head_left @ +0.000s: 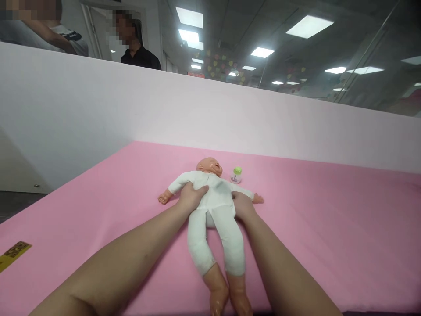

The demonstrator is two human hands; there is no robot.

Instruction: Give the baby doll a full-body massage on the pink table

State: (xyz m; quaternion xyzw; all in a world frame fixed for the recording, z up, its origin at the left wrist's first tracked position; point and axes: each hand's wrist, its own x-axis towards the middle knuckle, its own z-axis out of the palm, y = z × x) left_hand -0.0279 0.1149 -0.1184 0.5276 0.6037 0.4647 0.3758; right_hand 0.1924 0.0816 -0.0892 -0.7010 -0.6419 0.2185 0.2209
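Observation:
A baby doll (213,206) in a white bodysuit lies on its back on the pink mat (329,219), head away from me and bare feet toward me. My left hand (191,196) wraps round the doll's torso on its left side, thumb across the chest. On the other side of the torso my right hand (242,205) grips it, fingers partly tucked under the body. A small baby bottle (236,174) with a green cap stands just right of the doll's head.
A white partition wall (131,105) runs behind the mat. Two people stand beyond it at the upper left. A yellow label (13,253) is stuck on the mat's left edge. Grey floor shows at the far left.

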